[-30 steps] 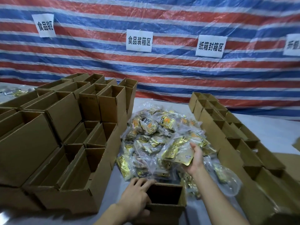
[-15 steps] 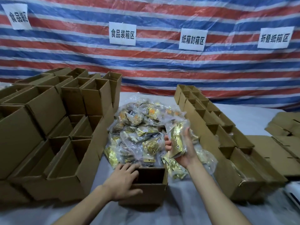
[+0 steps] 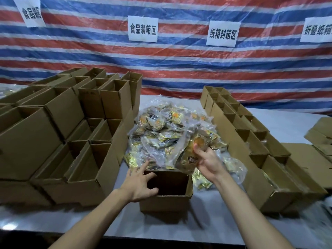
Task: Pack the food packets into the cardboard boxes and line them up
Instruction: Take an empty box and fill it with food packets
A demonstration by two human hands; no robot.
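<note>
An open cardboard box point(image 3: 167, 203) stands at the table's front, its inside dark. My left hand point(image 3: 140, 186) lies over its left rim with fingers spread and the thumb on the near edge. My right hand point(image 3: 206, 160) grips a food packet point(image 3: 190, 159) in clear plastic, held just above the box's far right corner. Behind them lies a heap of gold and orange food packets point(image 3: 167, 130) in loose clear plastic.
Stacks of open cardboard boxes point(image 3: 71, 133) fill the left side. A double row of open boxes point(image 3: 251, 141) runs along the right. Flat folded boxes point(image 3: 321, 133) lie at far right. A striped tarp point(image 3: 179, 69) with paper signs hangs behind.
My right hand has brought the packet down from above the heap to the box's far right corner. My left hand has stayed on the box's left rim, its fingers now spread.
</note>
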